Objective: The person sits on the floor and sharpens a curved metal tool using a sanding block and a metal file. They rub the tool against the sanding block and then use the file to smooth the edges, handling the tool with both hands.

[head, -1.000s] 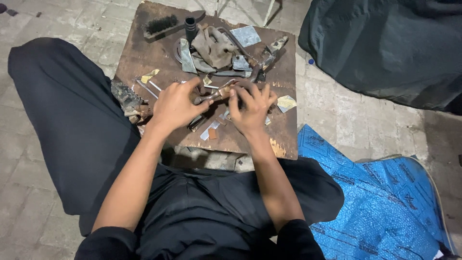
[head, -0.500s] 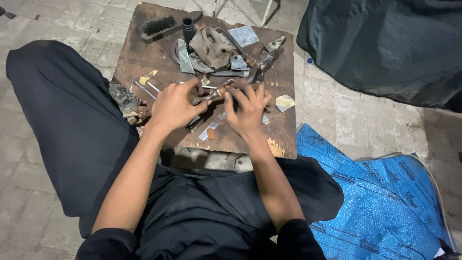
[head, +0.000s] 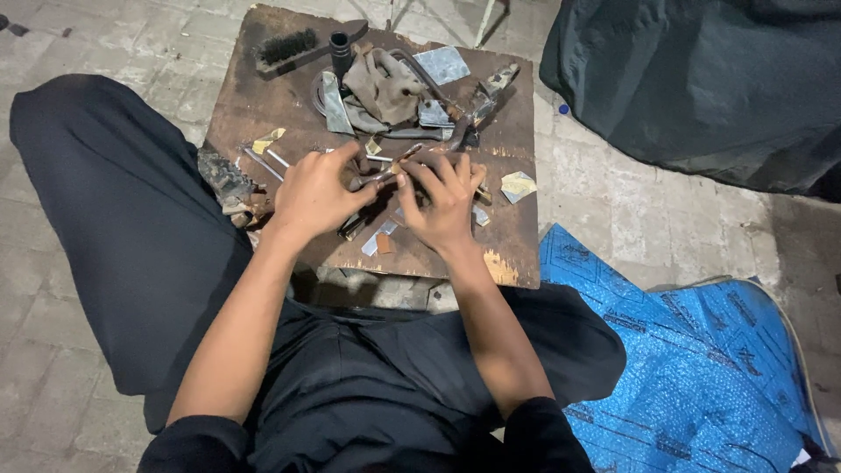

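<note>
Our fingers (head: 412, 175) are bunched in tight around a small rusty metal piece (head: 385, 175), a thin rod-like bit that sits right between both hands near the middle of the desk (head: 263, 96). The left hand (head: 315, 193) has its thumb and forefinger pinched on one end, the other fingers curled in. The right hand (head: 447, 197) lies flatter, fingertips pressing down on the other end, so it's more pinning than gripping. How tight either hold really is, we can't tell from up here.

What could go wrong, by our guess: the piece is skinny and looks rusty, so a slip could send it skidding off into the clutter, or a sharp edge could nick a fingertip since we're bare-handed. The light's dim too, which doesn't help with parts this small.

Around the hands there's loose scrap everywhere: little metal offcuts (head: 381, 238) just under the palms, a pale folded scrap (head: 517, 186) to the right, a crumpled brown rag (head: 381, 83) further back, a black brush (head: 285, 48) at the far left corner and a grey metal plate (head: 442, 64) at the back.

No boxes or labels on the desk itself. Off to the right on the paved floor lies a shiny blue plastic sheet (head: 683, 368) with dark printing across it, and behind that a big black cover (head: 701, 79).
</note>
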